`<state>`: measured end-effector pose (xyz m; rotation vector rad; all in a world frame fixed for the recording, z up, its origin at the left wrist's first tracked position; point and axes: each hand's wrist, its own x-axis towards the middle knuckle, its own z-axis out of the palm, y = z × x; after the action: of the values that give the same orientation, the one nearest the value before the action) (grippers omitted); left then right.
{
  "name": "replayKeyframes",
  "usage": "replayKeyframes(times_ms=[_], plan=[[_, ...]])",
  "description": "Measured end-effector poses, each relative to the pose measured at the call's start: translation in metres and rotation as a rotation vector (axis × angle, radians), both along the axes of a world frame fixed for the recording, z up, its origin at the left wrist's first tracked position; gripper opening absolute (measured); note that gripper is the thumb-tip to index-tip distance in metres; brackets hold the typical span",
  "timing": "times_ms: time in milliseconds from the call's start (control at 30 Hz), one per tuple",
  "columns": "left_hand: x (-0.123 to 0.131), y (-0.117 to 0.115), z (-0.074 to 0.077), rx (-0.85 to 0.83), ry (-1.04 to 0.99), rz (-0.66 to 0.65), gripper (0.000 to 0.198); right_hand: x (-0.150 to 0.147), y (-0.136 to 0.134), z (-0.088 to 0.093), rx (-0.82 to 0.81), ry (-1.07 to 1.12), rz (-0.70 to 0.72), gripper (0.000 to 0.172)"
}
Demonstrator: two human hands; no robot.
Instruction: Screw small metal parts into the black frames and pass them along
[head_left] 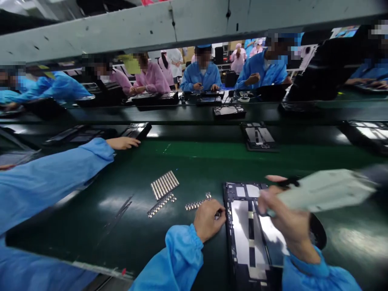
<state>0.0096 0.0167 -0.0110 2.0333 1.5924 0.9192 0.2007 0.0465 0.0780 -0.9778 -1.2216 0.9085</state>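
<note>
An opened tablet-like device (242, 234) with a black frame and silvery panels lies before me on the green work surface. My left hand (209, 220) is at its left edge, thumb and fingers curled together; what they hold, if anything, is hidden. Over the device's upper right part, my right hand (287, 220) grips a pale, thick-bodied handheld tool (324, 192), blurred and pointing off to the right. Just left of my left hand lies a strip of small metallic pieces (194, 205). Farther left are another such strip (159, 206) and a ribbed sheet of pale bars (165, 184).
A co-worker's sleeve (60, 178) reaches in from the left, that person's hand (123, 142) touching another device (136, 130). More devices lie farther back, one (259, 136) behind mine. Several people sit across the line. A grey beam (121, 28) crosses overhead.
</note>
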Motion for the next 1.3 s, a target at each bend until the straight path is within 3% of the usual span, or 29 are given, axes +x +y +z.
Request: replayKeyframes(times_ms=[100, 233, 367, 933, 1133, 1300], plan=[[-0.005, 0.002, 0.005, -0.072, -0.032, 0.058, 0.012, -0.041, 0.01, -0.002, -0.025, -0.018, 0.178, 0.031], [-0.019, 0.008, 0.011, -0.125, 0.019, 0.235, 0.013, -0.066, 0.021, -0.014, -0.074, -0.092, 0.225, 0.029], [-0.028, 0.012, 0.012, -0.126, 0.012, 0.283, 0.012, -0.066, 0.022, -0.022, -0.07, -0.095, 0.236, 0.029], [-0.028, 0.011, 0.008, 0.043, -0.057, 0.261, 0.011, -0.068, 0.025, -0.03, -0.051, -0.094, 0.231, 0.028], [-0.028, 0.009, 0.01, 0.136, -0.17, 0.222, 0.012, -0.068, 0.02, -0.035, -0.071, -0.143, 0.236, 0.024], [-0.025, 0.008, 0.01, 0.083, -0.347, 0.252, 0.01, -0.071, 0.018, -0.039, -0.065, -0.141, 0.235, 0.021]])
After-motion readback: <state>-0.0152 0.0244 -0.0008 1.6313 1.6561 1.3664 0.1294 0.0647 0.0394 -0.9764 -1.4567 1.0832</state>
